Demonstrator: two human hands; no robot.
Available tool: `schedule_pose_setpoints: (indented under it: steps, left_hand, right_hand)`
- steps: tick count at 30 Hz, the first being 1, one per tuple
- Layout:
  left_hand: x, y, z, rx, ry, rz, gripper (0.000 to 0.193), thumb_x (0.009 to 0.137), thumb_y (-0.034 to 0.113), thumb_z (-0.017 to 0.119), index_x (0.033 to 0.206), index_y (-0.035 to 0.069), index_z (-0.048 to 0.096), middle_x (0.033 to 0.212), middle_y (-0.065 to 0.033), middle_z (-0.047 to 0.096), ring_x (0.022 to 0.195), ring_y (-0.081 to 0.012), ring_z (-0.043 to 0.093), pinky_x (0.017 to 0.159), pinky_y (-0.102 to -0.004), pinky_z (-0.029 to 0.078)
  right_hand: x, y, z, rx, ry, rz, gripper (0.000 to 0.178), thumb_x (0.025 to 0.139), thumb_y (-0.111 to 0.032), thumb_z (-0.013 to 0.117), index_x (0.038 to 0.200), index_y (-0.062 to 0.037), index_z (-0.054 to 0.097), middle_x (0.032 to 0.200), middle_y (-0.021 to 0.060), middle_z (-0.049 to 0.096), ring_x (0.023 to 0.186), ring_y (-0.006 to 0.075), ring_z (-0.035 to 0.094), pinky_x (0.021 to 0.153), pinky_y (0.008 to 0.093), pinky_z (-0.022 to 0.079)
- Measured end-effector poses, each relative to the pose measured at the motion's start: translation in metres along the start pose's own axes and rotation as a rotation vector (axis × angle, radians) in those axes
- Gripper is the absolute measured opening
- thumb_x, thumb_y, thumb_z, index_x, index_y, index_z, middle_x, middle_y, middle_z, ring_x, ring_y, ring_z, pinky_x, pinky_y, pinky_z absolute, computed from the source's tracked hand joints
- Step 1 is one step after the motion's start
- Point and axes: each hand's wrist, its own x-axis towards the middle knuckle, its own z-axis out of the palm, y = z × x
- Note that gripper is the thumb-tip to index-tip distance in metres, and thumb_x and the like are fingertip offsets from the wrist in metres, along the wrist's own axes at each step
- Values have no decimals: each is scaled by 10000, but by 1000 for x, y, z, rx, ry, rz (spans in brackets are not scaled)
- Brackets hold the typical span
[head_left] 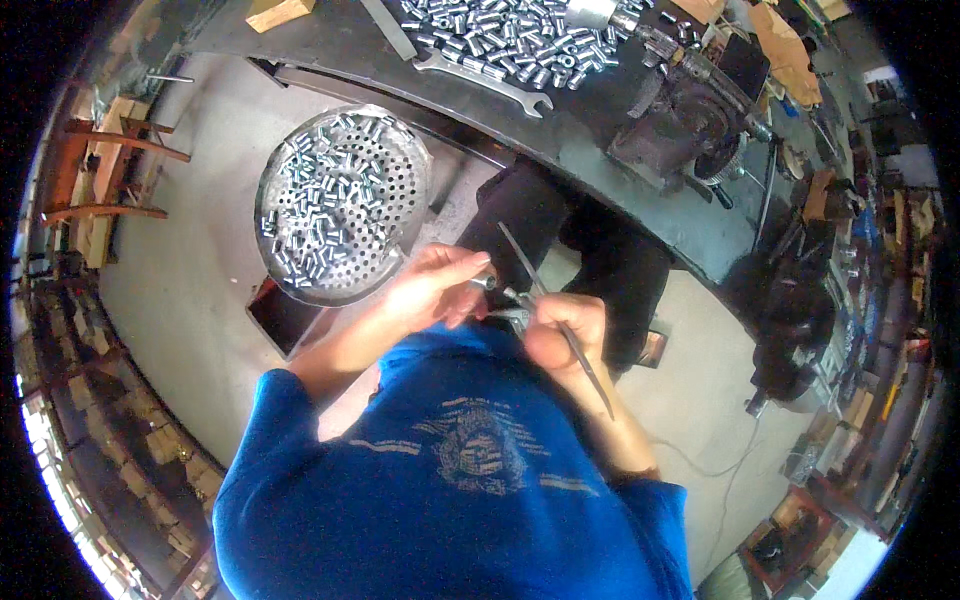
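Between the thumb and fingers of my left hand [440, 288] is a small shiny metal sleeve [484, 281], its open end toward my right hand. My right hand [566, 328] is closed around a long, thin, file-like metal rod [588, 372], which slants across the fist and sticks out at both ends. A short, shiny metal tip [515, 296] pokes from the right fingers toward the sleeve, a small gap apart; what it belongs to is hidden. Left of my hands, a round perforated metal pan [408, 180] holds many similar sleeves [325, 190].
On the dark workbench [590, 165] ahead lie a heap of metal sleeves [520, 40], an open-ended wrench [485, 80] and a flat metal bar [388, 27]. A vise [685, 125] stands at the right. A dark box [285, 318] is below the pan. Shelves line both sides.
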Motion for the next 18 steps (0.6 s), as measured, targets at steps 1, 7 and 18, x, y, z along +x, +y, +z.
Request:
schedule_pose_setpoints:
  steps: [1,7,18]
  left_hand:
    - [-1,2,3,67,41,3,308,900,235,511,811,-48,593,496,-57,510,360,-143,474,473,-287,465]
    - [-2,19,24,485,26,63,200,878,139,552,823,-43,614,550,-65,556,428,-125,526,483,-268,475]
    - [8,17,22,441,-145,90,197,822,53,610,1008,-2,575,783,-52,605,732,-119,600,638,-226,469]
  right_hand:
    - [1,0,-1,2,-12,-18,565,766,-474,608,544,-54,300,500,51,276,434,189,298,421,320,222]
    - [-3,16,9,81,-17,49,541,763,-454,621,545,-64,316,487,59,292,425,215,342,416,324,254]
    - [-2,4,6,88,96,176,591,760,-520,620,506,-65,341,469,5,330,458,77,321,409,253,255]
